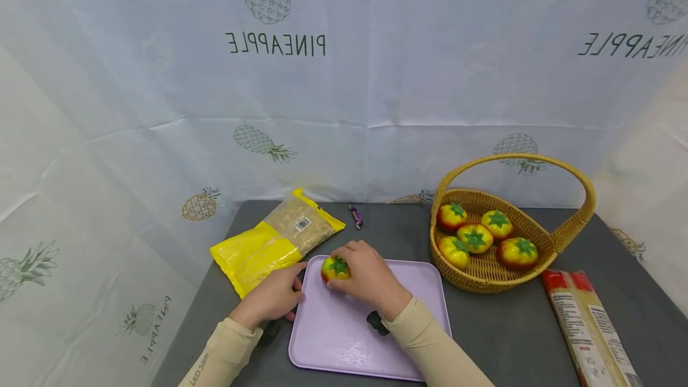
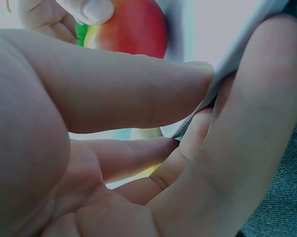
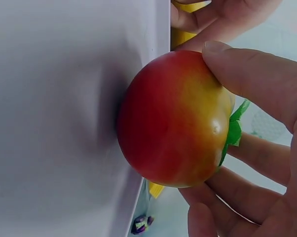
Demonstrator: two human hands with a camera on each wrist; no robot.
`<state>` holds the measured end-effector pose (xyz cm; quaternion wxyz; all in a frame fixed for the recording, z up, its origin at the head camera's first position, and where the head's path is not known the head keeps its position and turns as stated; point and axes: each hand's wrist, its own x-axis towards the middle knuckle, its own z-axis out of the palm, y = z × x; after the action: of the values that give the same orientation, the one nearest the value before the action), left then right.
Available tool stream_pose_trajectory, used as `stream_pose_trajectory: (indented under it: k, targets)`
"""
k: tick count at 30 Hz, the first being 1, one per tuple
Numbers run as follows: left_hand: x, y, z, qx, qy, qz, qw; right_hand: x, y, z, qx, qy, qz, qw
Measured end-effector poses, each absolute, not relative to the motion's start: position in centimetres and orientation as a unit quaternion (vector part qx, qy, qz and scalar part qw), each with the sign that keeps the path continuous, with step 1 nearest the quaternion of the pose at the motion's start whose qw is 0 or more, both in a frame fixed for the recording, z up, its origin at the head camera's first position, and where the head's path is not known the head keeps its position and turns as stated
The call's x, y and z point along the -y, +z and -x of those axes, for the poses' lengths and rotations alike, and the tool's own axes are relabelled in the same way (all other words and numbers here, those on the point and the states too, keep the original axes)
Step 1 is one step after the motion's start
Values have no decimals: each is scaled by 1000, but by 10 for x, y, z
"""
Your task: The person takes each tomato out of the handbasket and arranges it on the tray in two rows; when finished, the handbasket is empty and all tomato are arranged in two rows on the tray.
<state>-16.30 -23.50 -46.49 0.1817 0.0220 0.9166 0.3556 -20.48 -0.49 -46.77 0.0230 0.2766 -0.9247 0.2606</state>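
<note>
A red-and-yellow fruit with a green leafy top (image 1: 335,269), perhaps a persimmon, is at the upper left corner of the lilac tray (image 1: 344,339). My right hand (image 1: 368,273) holds it, thumb on one side and fingers on the other. In the right wrist view the fruit (image 3: 173,118) is right at the tray's surface, its leaves towards the palm. At the tray's left rim, my left hand (image 1: 274,294) pinches the edge. The left wrist view has its thumb (image 2: 138,94) on the rim and the fingers on the other side.
A wicker basket (image 1: 484,282) with several similar fruits stands right of the tray. Beside it lies a red-ended pack of noodles (image 1: 583,327). A yellow bag (image 1: 269,243) lies behind my left hand, and a small purple wrapped candy (image 1: 356,217) lies near the back edge.
</note>
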Motion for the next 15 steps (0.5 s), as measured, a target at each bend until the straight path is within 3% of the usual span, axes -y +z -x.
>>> stream_pose_trajectory:
  k: [15]
  targets:
    - [233,-463,163,-919,350,-18,183,1,-466,207,919,278,-279,14]
